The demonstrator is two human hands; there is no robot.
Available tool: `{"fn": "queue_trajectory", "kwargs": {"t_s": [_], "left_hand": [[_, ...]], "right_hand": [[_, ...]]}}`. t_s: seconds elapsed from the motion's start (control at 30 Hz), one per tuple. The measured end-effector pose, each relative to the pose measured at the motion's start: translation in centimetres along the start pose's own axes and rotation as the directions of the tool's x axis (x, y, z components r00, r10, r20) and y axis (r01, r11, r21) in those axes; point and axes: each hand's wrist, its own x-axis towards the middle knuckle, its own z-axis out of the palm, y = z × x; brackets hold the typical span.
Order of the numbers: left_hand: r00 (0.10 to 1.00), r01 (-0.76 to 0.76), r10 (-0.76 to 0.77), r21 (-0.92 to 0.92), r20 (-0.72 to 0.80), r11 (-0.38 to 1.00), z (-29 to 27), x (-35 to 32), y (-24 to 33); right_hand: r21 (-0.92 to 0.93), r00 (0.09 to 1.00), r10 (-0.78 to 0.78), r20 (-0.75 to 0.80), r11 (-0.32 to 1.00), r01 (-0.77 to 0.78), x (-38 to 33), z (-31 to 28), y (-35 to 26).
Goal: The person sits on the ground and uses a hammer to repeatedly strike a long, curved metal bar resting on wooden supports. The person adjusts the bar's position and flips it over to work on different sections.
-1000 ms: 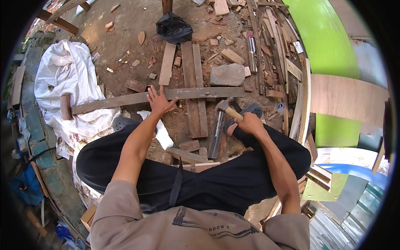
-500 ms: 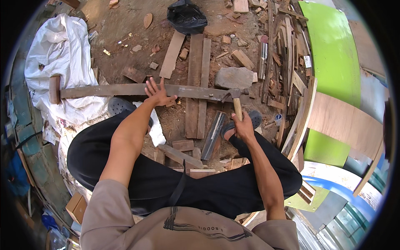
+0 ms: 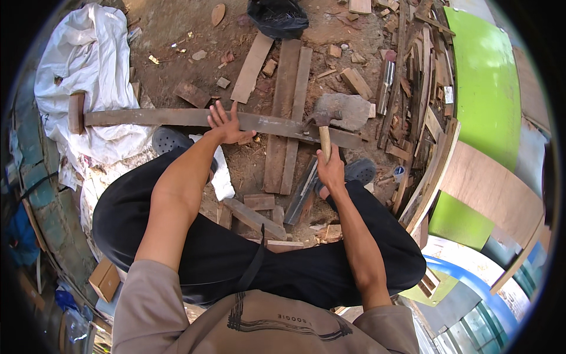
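A long, narrow wooden plank [image 3: 171,117] lies crosswise in front of me, with a short wood block [image 3: 76,113] at its left end. My left hand [image 3: 227,125] rests on the plank near its middle, fingers spread. In my right hand [image 3: 331,168] is a claw hammer [image 3: 325,143], gripped by its wooden handle. The hammer's head is over the right part of the plank; whether it touches the wood I cannot tell. Beneath the plank run two lengthwise boards [image 3: 274,162], and a grey stone block [image 3: 349,111] sits just beyond its right part.
White sacking [image 3: 88,56] lies at the left, partly under the plank. A black plastic bag [image 3: 277,20] is at the far side. Wood scraps and long strips [image 3: 421,88] are piled at the right, beside a green panel [image 3: 480,76]. A dark metal-edged bar [image 3: 302,192] lies near my right foot.
My right hand and the hammer have shifted left, and the hammer's head now sits lower against the plank. My left hand stays spread on the plank. The view has tilted slightly.
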Motion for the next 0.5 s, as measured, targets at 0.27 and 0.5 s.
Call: {"fn": "queue_trajectory", "kwargs": {"t_s": [0.27, 0.5], "left_hand": [[1.0, 0.009, -0.009, -0.002, -0.001, 1.0, 0.5, 0.3, -0.2], [0.999, 0.036, -0.037, 0.049, 0.023, 0.998, 0.7, 0.2, 0.1]], "right_hand": [[-0.132, 0.992, 0.12, 0.035, 0.985, -0.114, -0.6, -0.3, -3.3], [-0.077, 0.989, 0.126, 0.08, 0.99, -0.12, -7.4, 0.7, 1.1]]}}
